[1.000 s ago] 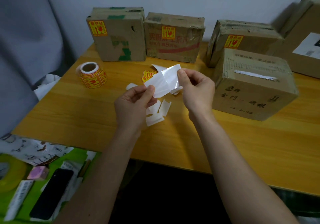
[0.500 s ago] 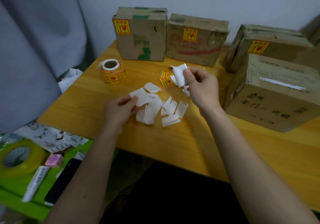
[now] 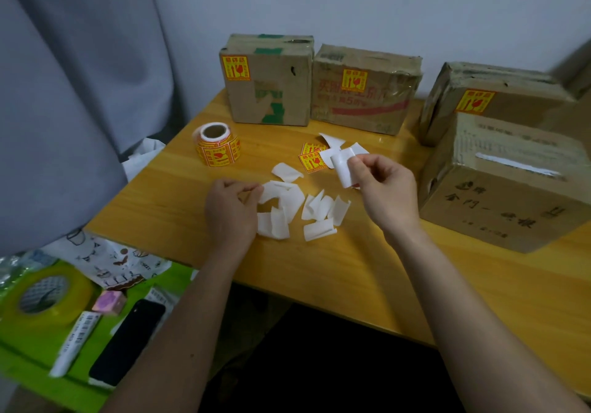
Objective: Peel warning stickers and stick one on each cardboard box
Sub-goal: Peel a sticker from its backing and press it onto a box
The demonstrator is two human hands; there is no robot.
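A person's right hand (image 3: 385,188) pinches a curled white sticker strip (image 3: 342,169) between thumb and fingers above a yellow wooden bench (image 3: 351,272), while the left hand (image 3: 232,209), fingers curled, pinches the edge of a white backing scrap (image 3: 271,188) at a heap of peeled backing papers (image 3: 300,211). A roll of warning stickers (image 3: 217,144), yellow with red print, stands upright near the bench's left edge; two loose stickers (image 3: 313,156) lie just beyond the right hand. Three cardboard boxes along the wall already carry a yellow-and-red label: the left box (image 3: 271,92) at its upper left corner, the middle box (image 3: 367,92) over faded red print in which "5" can be made out, and the right rear box (image 3: 499,95). The nearest box (image 3: 499,188) bears dark handwritten characters, too blurred to read, and shows no yellow label. A black phone (image 3: 128,342) and a yellow tape roll (image 3: 44,297) lie on a green surface (image 3: 28,348) at lower left.

A second ago both hands held one white strip together at chest height; since then they have parted, the left dropping to the heap, and the view has swung leftward.
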